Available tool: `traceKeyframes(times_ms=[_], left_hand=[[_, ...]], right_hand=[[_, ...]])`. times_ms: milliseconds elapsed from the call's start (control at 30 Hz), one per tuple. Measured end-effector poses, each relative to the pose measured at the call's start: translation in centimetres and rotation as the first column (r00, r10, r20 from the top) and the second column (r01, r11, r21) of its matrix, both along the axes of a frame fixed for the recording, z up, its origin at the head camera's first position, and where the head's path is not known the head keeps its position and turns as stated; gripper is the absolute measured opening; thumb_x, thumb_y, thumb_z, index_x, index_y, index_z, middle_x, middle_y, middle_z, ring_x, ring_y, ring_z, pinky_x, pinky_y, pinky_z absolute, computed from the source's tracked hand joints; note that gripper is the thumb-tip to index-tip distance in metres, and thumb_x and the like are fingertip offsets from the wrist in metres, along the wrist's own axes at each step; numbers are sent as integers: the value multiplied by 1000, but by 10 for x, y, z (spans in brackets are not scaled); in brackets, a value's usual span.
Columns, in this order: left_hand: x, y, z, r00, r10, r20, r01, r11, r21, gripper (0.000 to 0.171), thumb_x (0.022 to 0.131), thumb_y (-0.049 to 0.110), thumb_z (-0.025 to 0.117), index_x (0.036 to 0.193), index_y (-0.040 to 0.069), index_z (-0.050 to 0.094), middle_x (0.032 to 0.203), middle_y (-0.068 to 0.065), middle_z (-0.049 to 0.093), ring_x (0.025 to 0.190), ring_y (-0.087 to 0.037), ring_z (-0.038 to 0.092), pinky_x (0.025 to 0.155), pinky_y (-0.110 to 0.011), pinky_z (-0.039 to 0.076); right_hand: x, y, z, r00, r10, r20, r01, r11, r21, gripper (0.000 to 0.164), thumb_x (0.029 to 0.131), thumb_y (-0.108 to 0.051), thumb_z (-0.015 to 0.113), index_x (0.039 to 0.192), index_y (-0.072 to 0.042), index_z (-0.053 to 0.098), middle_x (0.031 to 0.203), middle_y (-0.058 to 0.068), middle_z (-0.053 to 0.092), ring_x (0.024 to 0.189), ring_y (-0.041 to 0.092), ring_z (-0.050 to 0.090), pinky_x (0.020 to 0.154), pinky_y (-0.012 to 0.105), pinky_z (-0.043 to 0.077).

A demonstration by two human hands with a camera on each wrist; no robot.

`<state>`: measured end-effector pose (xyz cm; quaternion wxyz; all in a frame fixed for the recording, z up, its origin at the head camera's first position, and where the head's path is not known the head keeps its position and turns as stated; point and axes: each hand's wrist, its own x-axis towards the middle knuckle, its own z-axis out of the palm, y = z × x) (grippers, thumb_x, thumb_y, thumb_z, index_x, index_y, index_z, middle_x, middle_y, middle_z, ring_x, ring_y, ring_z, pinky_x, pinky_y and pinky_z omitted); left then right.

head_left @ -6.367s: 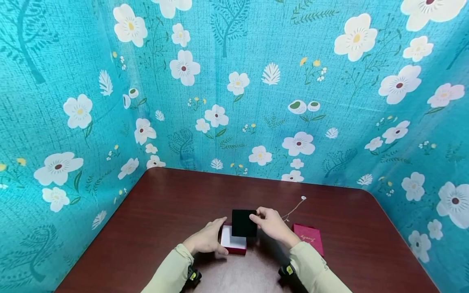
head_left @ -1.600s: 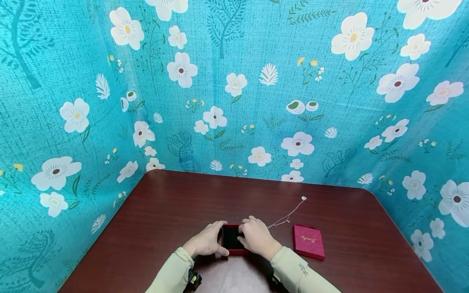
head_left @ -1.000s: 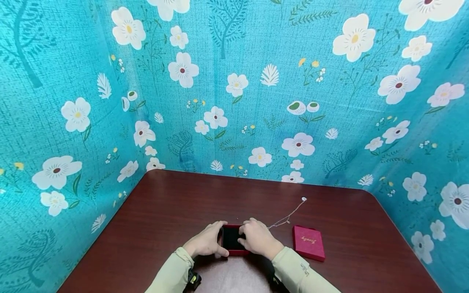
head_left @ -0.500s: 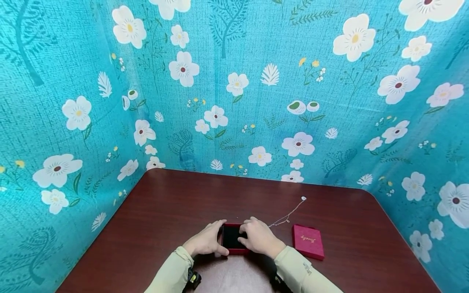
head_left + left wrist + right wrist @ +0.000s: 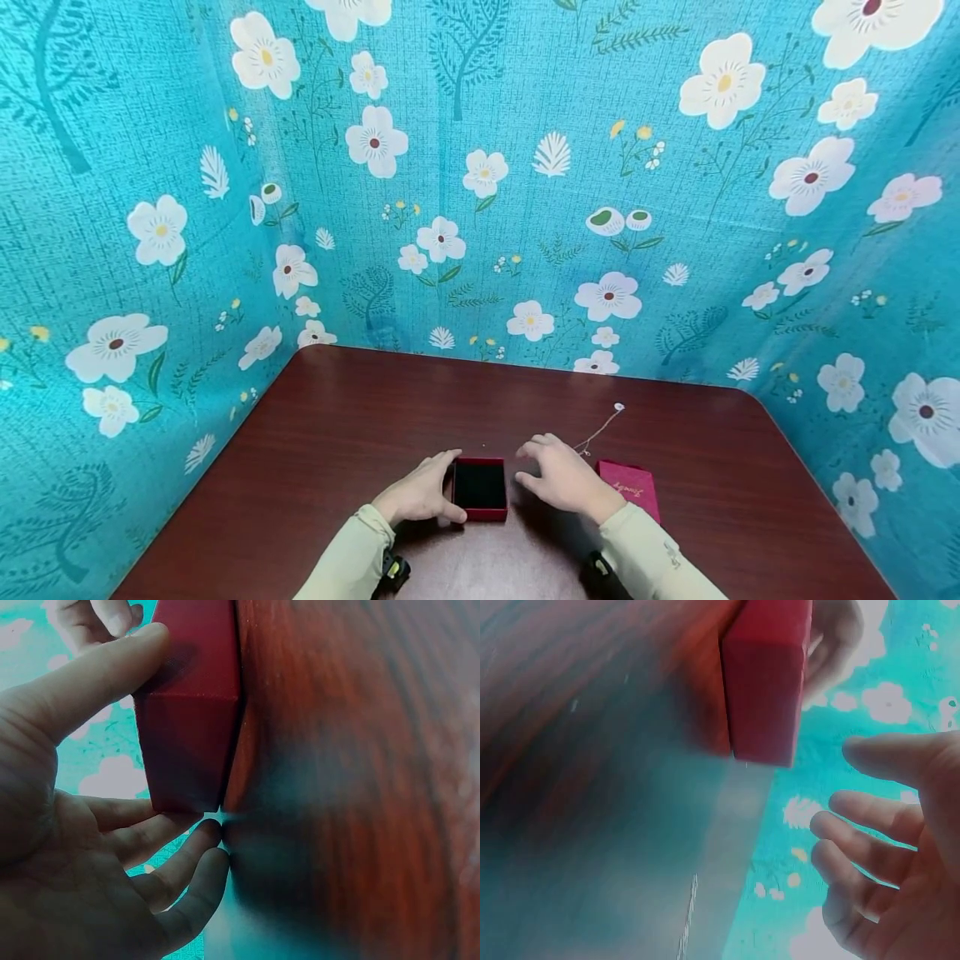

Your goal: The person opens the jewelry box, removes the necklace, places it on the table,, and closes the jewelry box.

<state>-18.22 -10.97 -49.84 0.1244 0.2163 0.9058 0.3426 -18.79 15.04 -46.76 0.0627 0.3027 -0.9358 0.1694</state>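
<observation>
A small red jewelry box [image 5: 487, 515] stands on the table with a black pad [image 5: 480, 485] lying flat inside it. My left hand [image 5: 420, 493] holds the box at its left end, thumb on the near wall and fingers at the far one, as the left wrist view shows of the box wall [image 5: 187, 742]. To the right of the box, my right hand [image 5: 558, 477] hovers apart from it with loosely bent fingers and nothing in them. Beyond that hand lies a thin chain necklace [image 5: 602, 426], partly hidden by the hand.
The red lid [image 5: 636, 492], with gold lettering, lies right of the right hand, partly covered by the wrist. The dark brown table [image 5: 360, 408] ends at a blue flowered curtain [image 5: 480, 250] at the back and sides.
The black pad, first held by the right hand over the white-lined box, now lies inside it. In the last half second the right hand has let go and moved right; the left hand has stayed.
</observation>
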Motion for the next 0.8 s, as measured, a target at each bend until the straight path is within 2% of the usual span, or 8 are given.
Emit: traceKeyframes(times_ms=[167,400,633,800], left_hand=[[2,0,1,1000,-4,-11,5,1000,6,97,64,29,85,140,-2,35,139,-17,42,127,-32,38,100,-48,35],[1,1,-1,1000,1,21,-2,1000,26,95,65,27,85,141,0,34,139,-15,42,128,-30,36,101,-48,34],[0,0,-2,1000,-7,20,6,1000,23,95,65,27,85,141,0,34,140,-16,41,129,-31,36,100,-49,34],[0,0,-2,1000,-10,7,9,1000,12,95,65,28,84,141,-1,34,140,-15,41,129,-31,36,101,-48,34]], right_hand=[[0,18,1,999,-19,39,19,1000,5,36,79,-26,75,109,-8,66,102,2,62,92,15,54,78,35,51],[1,42,5,999,-25,22,26,999,-23,32,80,-22,74,105,-3,66,100,6,61,92,19,55,79,38,49],[1,68,6,994,-87,69,90,995,-42,31,82,-18,73,106,-1,65,102,8,62,95,24,57,81,42,47],[0,88,7,990,-123,64,127,991,-51,31,81,-17,73,106,-1,65,100,7,63,94,26,58,80,42,48]])
